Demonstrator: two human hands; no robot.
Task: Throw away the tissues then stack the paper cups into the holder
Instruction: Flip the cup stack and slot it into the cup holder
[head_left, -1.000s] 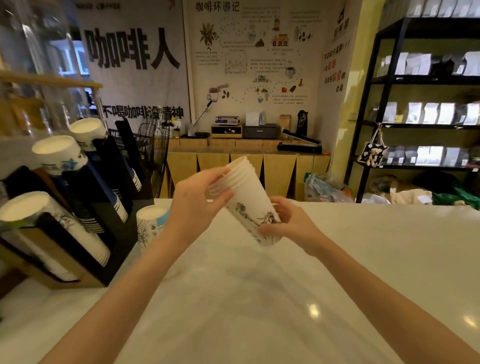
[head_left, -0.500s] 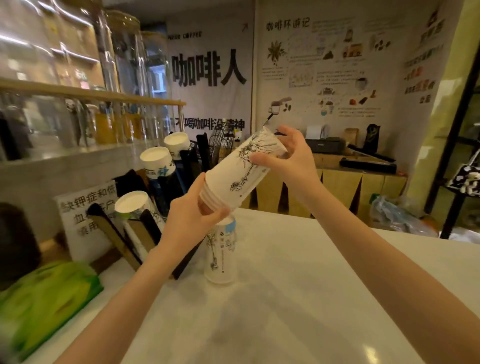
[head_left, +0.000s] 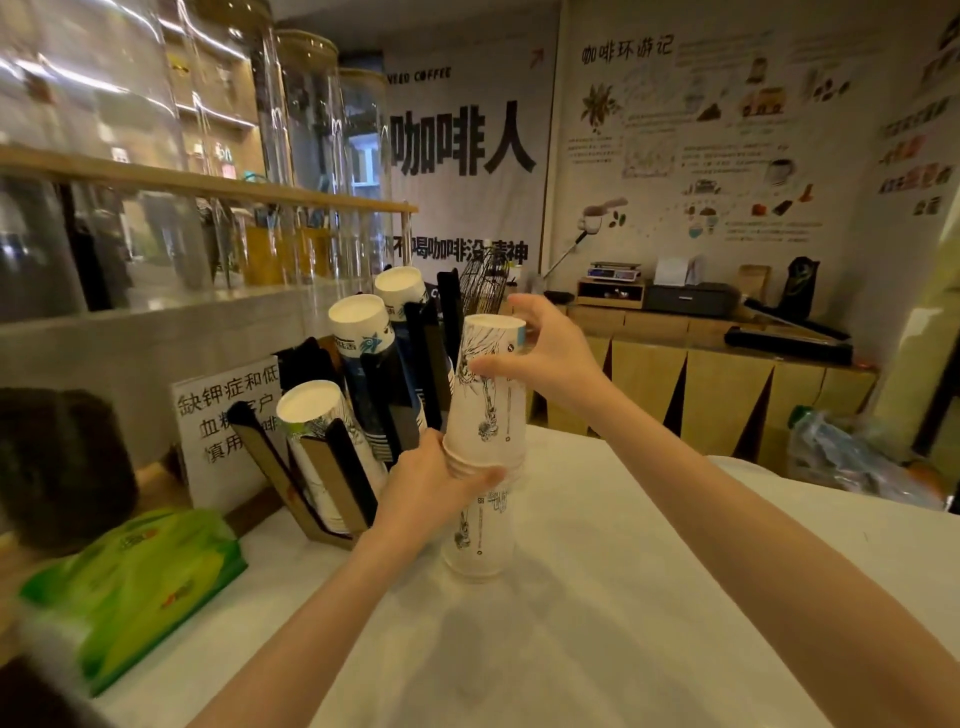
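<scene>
A stack of upside-down white paper cups (head_left: 488, 405) with black drawings is upright over another upside-down cup (head_left: 478, 540) standing on the white counter (head_left: 597, 597), partly slid over it. My left hand (head_left: 431, 483) grips the stack's rims at the bottom. My right hand (head_left: 540, 348) holds its top end. Just left stands the black and wooden cup holder (head_left: 332, 467), with slanted rows of cups (head_left: 358, 327) in it.
A green tissue pack (head_left: 135, 582) lies at the counter's left edge. A white sign with Chinese text (head_left: 223, 426) leans behind the holder. Glass jars on a wooden shelf (head_left: 208, 182) rise at the left. A wooden sideboard (head_left: 727, 384) stands beyond the counter.
The stack was tilted in the air with its mouth toward me, then turned. It is upright now and has come down over the single cup on the counter.
</scene>
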